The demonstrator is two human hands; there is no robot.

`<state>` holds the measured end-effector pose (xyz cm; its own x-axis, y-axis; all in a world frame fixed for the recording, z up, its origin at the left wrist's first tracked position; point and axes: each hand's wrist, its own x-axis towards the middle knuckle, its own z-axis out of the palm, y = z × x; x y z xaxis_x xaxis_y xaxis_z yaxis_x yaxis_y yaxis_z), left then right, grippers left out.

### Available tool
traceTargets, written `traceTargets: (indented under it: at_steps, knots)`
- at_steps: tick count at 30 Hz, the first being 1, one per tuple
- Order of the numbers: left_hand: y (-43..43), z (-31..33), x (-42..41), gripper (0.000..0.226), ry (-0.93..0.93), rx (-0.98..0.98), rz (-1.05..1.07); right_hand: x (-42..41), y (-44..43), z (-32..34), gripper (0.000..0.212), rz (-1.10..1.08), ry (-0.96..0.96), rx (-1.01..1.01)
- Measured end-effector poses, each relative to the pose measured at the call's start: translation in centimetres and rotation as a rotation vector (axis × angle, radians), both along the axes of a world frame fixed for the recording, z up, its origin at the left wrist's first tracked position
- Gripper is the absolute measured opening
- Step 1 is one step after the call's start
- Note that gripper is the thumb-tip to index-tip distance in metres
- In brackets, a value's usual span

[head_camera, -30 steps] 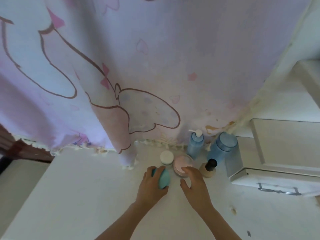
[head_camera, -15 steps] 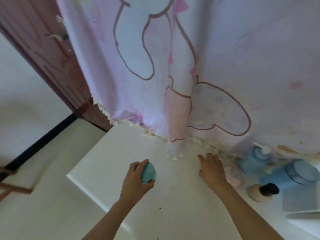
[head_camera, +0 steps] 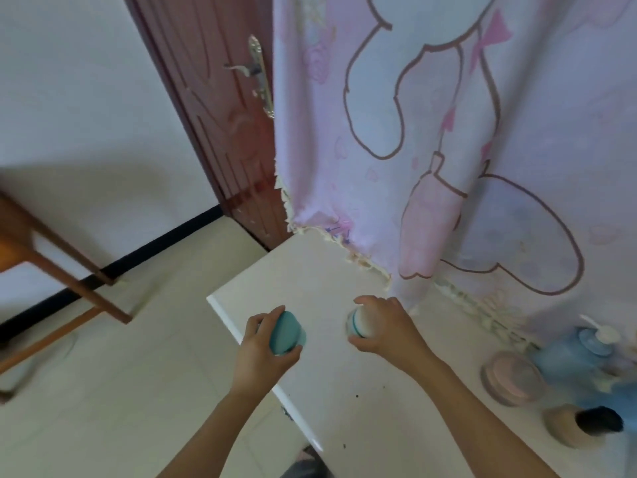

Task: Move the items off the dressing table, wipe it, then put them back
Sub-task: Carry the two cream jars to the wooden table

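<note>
Gripping a teal jar (head_camera: 286, 331) in the left hand (head_camera: 262, 355) and a white jar (head_camera: 358, 325) in the right hand (head_camera: 387, 327), fingers curled round each, lettering too blurred to read.

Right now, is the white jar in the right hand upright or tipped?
Tipped, apparently: the right hand grips the white jar with its round white end facing sideways toward the teal container, not upward.
</note>
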<state>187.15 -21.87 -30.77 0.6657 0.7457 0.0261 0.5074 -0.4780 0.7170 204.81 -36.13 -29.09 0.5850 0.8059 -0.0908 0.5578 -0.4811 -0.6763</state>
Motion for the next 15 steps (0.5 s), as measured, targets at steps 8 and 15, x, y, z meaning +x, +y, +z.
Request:
traceTargets:
  at_steps: [8, 15]
  knots:
    - [0.5, 0.5, -6.7, 0.068, -0.058, -0.035, 0.247, -4.9, 3.4, 0.7, 0.057, 0.242, 0.072, 0.214]
    - [1.4, 0.4, -12.0, 0.067, -0.1, -0.05, 0.399, -9.5, 6.2, 0.5, 0.064, 0.372, 0.199, 0.171]
